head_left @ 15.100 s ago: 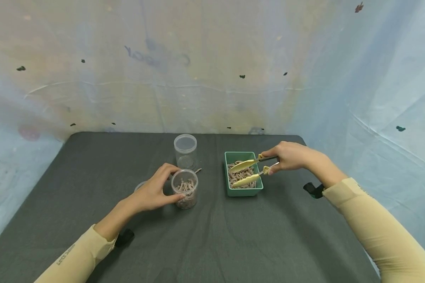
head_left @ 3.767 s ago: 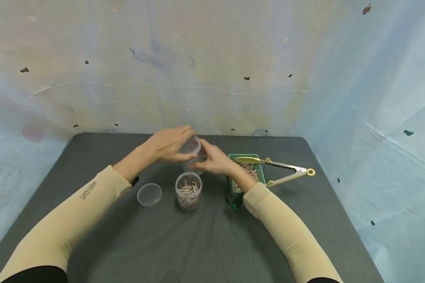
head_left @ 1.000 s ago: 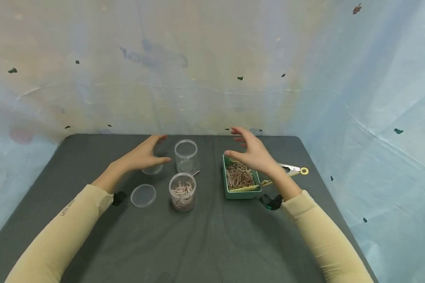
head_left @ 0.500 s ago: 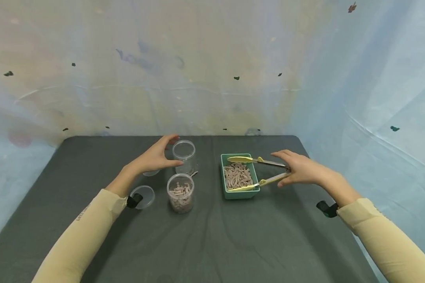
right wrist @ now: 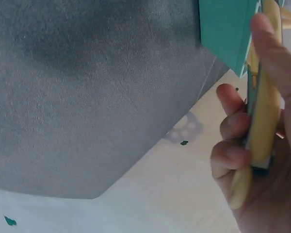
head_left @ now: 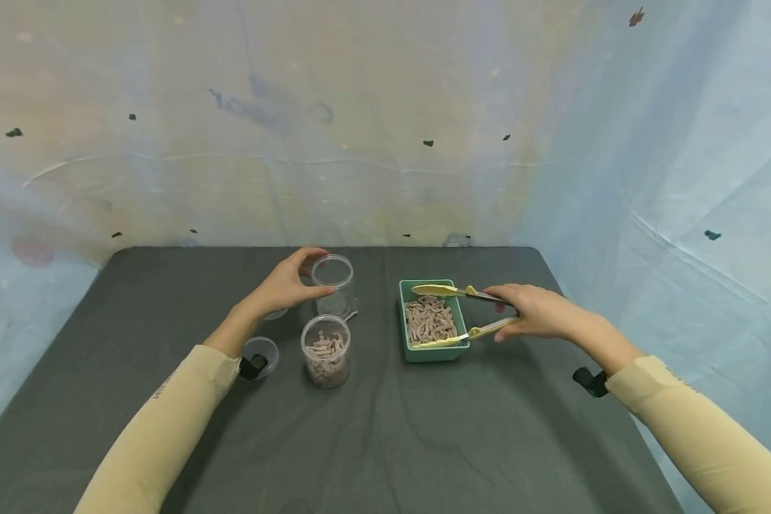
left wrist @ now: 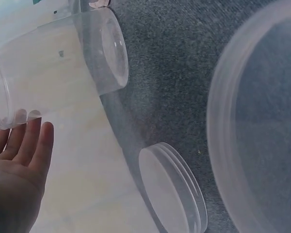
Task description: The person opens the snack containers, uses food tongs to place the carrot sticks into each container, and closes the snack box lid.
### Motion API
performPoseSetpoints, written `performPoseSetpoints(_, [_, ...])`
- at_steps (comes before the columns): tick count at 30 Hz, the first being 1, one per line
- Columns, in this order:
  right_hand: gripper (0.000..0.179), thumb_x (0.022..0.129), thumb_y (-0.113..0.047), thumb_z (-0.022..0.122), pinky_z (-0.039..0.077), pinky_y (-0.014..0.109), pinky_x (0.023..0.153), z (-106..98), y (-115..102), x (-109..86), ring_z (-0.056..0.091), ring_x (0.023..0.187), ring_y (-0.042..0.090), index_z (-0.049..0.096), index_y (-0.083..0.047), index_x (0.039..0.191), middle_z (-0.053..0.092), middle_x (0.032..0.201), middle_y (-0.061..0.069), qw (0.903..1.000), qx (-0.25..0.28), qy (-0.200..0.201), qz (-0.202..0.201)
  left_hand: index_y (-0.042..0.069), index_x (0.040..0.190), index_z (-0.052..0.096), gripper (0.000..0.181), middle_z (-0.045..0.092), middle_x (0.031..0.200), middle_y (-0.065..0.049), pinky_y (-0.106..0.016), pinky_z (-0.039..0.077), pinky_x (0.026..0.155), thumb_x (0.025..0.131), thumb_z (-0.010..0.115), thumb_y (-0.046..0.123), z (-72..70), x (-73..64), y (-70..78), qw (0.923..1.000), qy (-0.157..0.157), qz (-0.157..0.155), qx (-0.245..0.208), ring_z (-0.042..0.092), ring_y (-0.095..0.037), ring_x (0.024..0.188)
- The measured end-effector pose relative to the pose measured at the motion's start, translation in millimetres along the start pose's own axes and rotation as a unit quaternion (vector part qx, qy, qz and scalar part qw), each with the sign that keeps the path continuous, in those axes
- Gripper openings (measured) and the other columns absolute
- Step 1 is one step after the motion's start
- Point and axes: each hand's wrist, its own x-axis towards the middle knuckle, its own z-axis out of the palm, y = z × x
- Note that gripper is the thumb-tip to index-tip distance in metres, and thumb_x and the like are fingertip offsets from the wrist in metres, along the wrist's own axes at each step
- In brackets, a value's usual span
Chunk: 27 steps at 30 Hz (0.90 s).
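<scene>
My left hand (head_left: 288, 283) holds a clear, see-through plastic jar (head_left: 335, 298) near its top, thumb in front and fingers behind. In the left wrist view, fingertips touch the rim of that jar (left wrist: 48, 68), which has nothing visible inside. My right hand (head_left: 542, 312) grips the yellow-tipped tongs (head_left: 435, 290) by their metal arms; the right wrist view shows fingers curled round the tongs (right wrist: 265, 116). The spread tips of the tongs lie over a green box (head_left: 440, 355) of greyish-brown strips (head_left: 427, 319). A second jar (head_left: 328, 368), part filled with such strips, stands uncovered in front.
One clear lid (head_left: 268, 348) lies on the dark table (head_left: 385, 442) left of the filled jar, partly behind my left wrist strap. Another lid (head_left: 275, 314) sits beneath my left hand. A loose strip (head_left: 351, 315) lies by the see-through jar. A pale sheet (head_left: 373, 143) hangs behind.
Earlier the tongs lay released across the green box; my right hand has moved right and taken hold of them. My left hand has moved right onto the see-through jar, whose lid was taken off.
</scene>
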Motion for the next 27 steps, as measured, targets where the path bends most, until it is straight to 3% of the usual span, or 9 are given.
performPoseSetpoints(4, [0.085,0.085,-0.051,0.084,0.050,0.041,0.076,-5.3,-3.0,2.1,0.062,0.091,0.017,0.055,-0.002,0.148,0.066,0.103,-0.003,0.9998,-0.015,0.013,-0.010,0.013,0.158,0.038,0.087,0.043,0.157,-0.016,-0.060,0.046,0.105,0.090,0.084,0.040,0.5,-1.7,-1.6,0.9999,-0.002,-0.012,-0.003,0.047,-0.049,0.136])
performPoseSetpoints(9, [0.079,0.086,-0.054,0.081,0.050,0.036,0.065,-19.8,-13.9,4.8,0.058,0.079,0.012,0.060,-0.005,0.144,0.064,0.096,-0.002,0.9975,-0.065,0.022,-0.020,0.012,0.158,0.038,0.086,0.044,0.155,-0.018,-0.060,0.043,0.109,0.090,0.084,0.039,2.1,-0.7,-2.5,0.9999,-0.003,-0.006,-0.013,0.044,-0.049,0.138])
performPoseSetpoints(18, [0.079,0.087,-0.058,0.079,0.049,0.033,0.060,-53.3,-32.9,5.7,0.055,0.070,0.009,0.063,-0.004,0.142,0.059,0.087,-0.003,0.9918,-0.123,-0.033,0.001,0.012,0.157,0.037,0.087,0.045,0.153,-0.017,-0.059,0.041,0.111,0.090,0.083,0.043,3.7,2.2,-5.0,0.9999,-0.006,-0.009,0.001,0.045,-0.048,0.139])
performPoseSetpoints(27, [0.082,0.087,-0.062,0.077,0.048,0.034,0.058,-51.9,-43.4,18.2,0.056,0.071,0.011,0.061,-0.008,0.147,0.060,0.090,-0.001,0.9833,-0.160,-0.083,0.028,0.013,0.157,0.038,0.085,0.046,0.152,-0.016,-0.059,0.043,0.108,0.091,0.082,0.045,4.0,-0.2,-1.2,0.9998,-0.008,-0.015,0.012,0.047,-0.046,0.135])
